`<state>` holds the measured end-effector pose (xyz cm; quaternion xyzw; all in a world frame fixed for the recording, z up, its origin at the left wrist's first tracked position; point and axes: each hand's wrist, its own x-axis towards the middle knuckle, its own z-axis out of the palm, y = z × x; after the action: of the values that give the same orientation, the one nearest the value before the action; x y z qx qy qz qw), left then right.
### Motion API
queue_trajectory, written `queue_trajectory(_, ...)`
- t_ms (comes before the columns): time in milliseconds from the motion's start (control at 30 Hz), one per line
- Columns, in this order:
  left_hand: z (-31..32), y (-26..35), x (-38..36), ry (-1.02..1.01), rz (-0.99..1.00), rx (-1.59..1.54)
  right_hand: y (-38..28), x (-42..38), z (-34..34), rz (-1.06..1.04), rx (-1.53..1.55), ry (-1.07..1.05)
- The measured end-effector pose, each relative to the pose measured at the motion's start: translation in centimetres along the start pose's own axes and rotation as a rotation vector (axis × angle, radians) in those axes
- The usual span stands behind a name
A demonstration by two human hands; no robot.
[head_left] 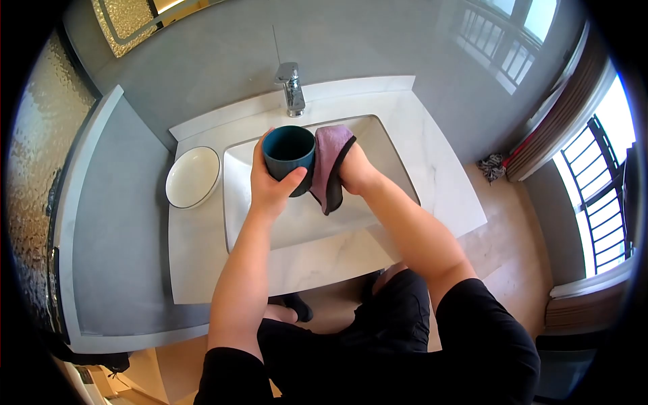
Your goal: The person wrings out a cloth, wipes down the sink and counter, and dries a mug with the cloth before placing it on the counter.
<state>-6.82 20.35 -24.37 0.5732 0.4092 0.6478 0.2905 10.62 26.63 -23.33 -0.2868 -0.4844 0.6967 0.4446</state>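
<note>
My left hand (270, 182) is wrapped round a dark teal cup (290, 158), thumb across its front. The cup is held above the sink (246, 223), its mouth tilted up toward me. A purple cloth (331, 158) with a black edge hangs from my right hand (356, 170), against the right side of the cup. The cloth hides most of the right fingers, which are closed on it.
A chrome faucet (292, 91) stands behind the sink. To the left, a white bowl (194, 177) with a dark rim rests on the white countertop (196, 256). A grey partition (121, 223) borders the counter's left side. Curtains (560, 108) and a window are at the right.
</note>
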Motion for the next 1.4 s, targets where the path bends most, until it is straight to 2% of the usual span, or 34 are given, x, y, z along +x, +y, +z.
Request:
queue_trajectory(33, 0.2, -0.4, 0.0, 0.041, -0.020, -0.120, 0.0, 0.3, -0.2, -0.001, -0.003, -0.003)
queue_trajectory(100, 0.1, -0.8, 0.0, 0.058, -0.056, -0.213, 0.2, 0.6, -1.3, -0.073, -0.206, -0.077)
queue_trajectory(133, 0.0, -0.9, -0.1, 0.072, -0.095, -0.306, 0.4, 0.5, -1.9, -0.119, -0.130, -0.186)
queue_trajectory(167, -0.1, -0.7, -0.1, 0.070, -0.097, -0.307, 0.2, 0.3, -1.5, -0.118, -0.129, -0.183)
queue_trajectory(233, 0.0, 0.0, 0.0, 0.111, -0.230, -0.534, -0.5, -0.1, -0.8, -0.027, 0.113, -0.240)
queue_trajectory(267, -0.3, -0.3, -0.1, 0.150, -0.312, -0.576, -1.1, 0.2, -0.5, -0.024, 0.102, -0.327)
queue_trajectory(300, -0.4, -0.9, 0.0, 0.150, -0.311, -0.577, -1.7, 0.4, -0.3, -0.025, 0.101, -0.327)
queue_trajectory(400, -0.4, -0.5, 0.5, 0.203, -0.493, -0.748, -2.9, 0.1, 1.1, 0.019, -0.007, -0.420)
queue_trajectory(467, -0.5, 0.0, 1.0, 0.222, -0.493, -0.784, -2.3, -0.3, 2.6, -0.439, -0.699, -0.042)
queue_trajectory(500, -0.7, 0.2, 1.1, 0.242, -0.494, -0.820, -2.4, -0.3, 2.8, -0.437, -0.699, -0.042)
queue_trajectory(567, -1.1, 0.8, 1.1, 0.224, -0.488, -0.763, -2.7, -0.4, 3.3, -0.371, -0.901, -0.050)
queue_trajectory(733, -1.1, -0.3, 0.7, 0.104, -0.437, -0.738, -3.2, -1.4, 3.7, -0.294, -0.806, -0.026)
queue_trajectory(800, -0.9, -0.3, 0.5, 0.108, -0.461, -0.739, -2.1, -1.1, 2.6, -0.641, -0.882, -0.078)
queue_trajectory(833, -0.7, -0.2, 0.4, 0.107, -0.484, -0.742, -1.7, -0.8, 2.0, -0.642, -0.883, -0.077)
queue_trajectory(900, -0.5, 0.3, 0.4, 0.076, -0.502, -0.755, -1.7, -0.3, 1.3, -0.692, -0.681, -0.252)
queue_trajectory(933, -0.6, 0.1, 0.4, 0.049, -0.508, -0.789, -1.5, -0.4, 1.1, -0.693, -0.682, -0.249)
queue_trajectory(1000, -0.7, 0.1, 0.5, 0.022, -0.516, -0.821, -2.5, -1.1, 1.7, -0.496, -0.546, -0.290)
queue_trajectory(1100, -1.1, 0.1, 0.6, 0.066, -0.455, -0.812, -2.5, -1.1, 2.3, -0.453, -0.362, -0.268)
queue_trajectory(1133, -1.2, 0.0, 0.5, 0.073, -0.443, -0.797, -2.6, -1.2, 2.6, -0.451, -0.360, -0.267)
queue_trajectory(1200, -1.1, -0.3, 0.3, 0.079, -0.438, -0.781, -3.5, -1.9, 3.5, -0.290, -0.631, -0.115)
queue_trajectory(1233, -0.9, -0.5, 0.3, 0.114, -0.427, -0.713, -3.5, -1.9, 3.4, -0.288, -0.630, -0.113)
queue_trajectory(1300, -0.7, -0.6, 0.3, 0.150, -0.415, -0.645, -3.4, -1.7, 3.3, -0.381, -0.852, -0.117)
queue_trajectory(1400, -0.7, -0.6, 0.1, 0.146, -0.417, -0.647, -2.1, -1.2, 2.8, -0.495, -0.804, -0.025)
